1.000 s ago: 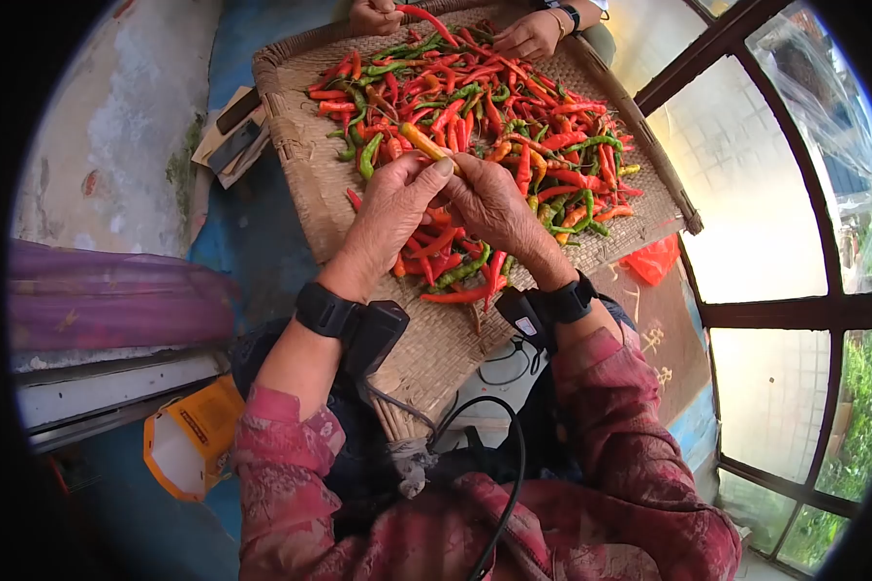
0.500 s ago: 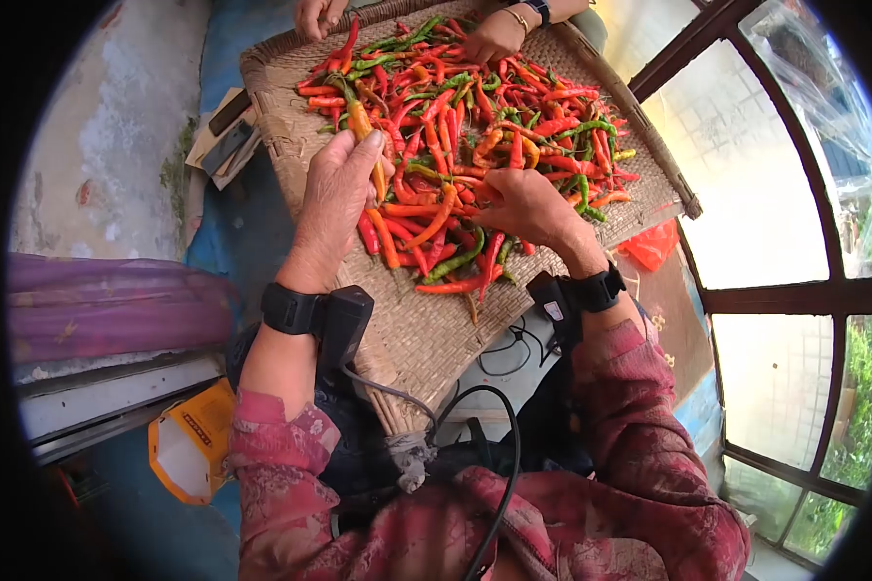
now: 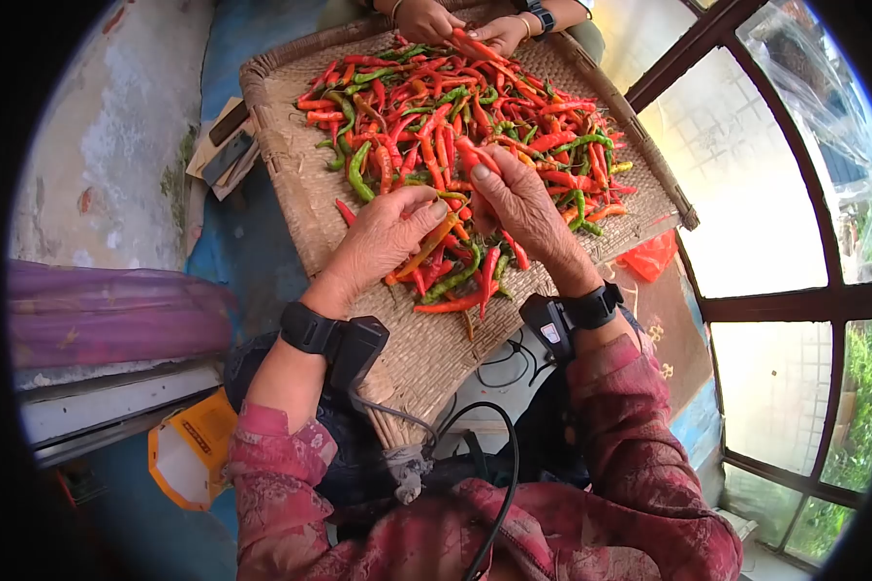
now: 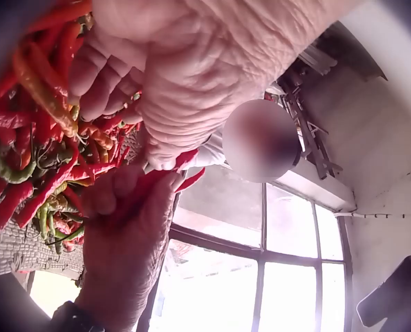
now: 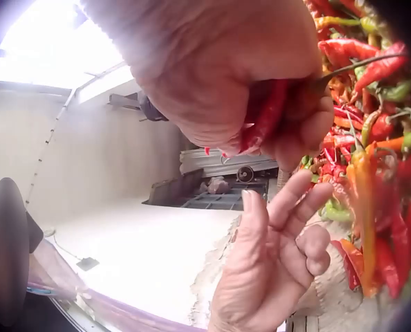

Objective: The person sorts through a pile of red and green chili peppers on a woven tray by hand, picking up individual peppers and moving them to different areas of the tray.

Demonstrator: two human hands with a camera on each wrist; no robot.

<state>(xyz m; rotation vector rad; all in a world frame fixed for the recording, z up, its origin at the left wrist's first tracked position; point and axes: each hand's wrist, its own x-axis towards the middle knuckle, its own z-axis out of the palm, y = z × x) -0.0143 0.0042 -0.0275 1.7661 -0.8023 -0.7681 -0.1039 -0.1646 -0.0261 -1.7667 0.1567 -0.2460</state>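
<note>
My right hand (image 3: 525, 201) grips red chili peppers (image 3: 469, 155) above the pile. In the left wrist view two red tips poke out past its fingers, and in the right wrist view a thin stem sticks out of the grip. Close beside it on the left is my left hand (image 3: 383, 237). Seen in the right wrist view, that hand's palm is bare, with thumb and fingers loosely spread. An orange chili (image 3: 428, 247) of the pile lies just below its fingers. Red, green and orange chilies (image 3: 436, 145) are heaped on a woven tray (image 3: 295, 194).
Across the tray another person's hands (image 3: 499, 34) hold red chilies at the far edge. A phone (image 3: 228, 153) lies on papers to the left, near the wall. A red plastic bag (image 3: 649, 257) is right of the tray, and a black cable (image 3: 515, 455) hangs before my body.
The yellow-orange chili has left my left hand, which has moved right. My right hand has lifted red chilies from the pile. The other person's hands have come together at the far edge.
</note>
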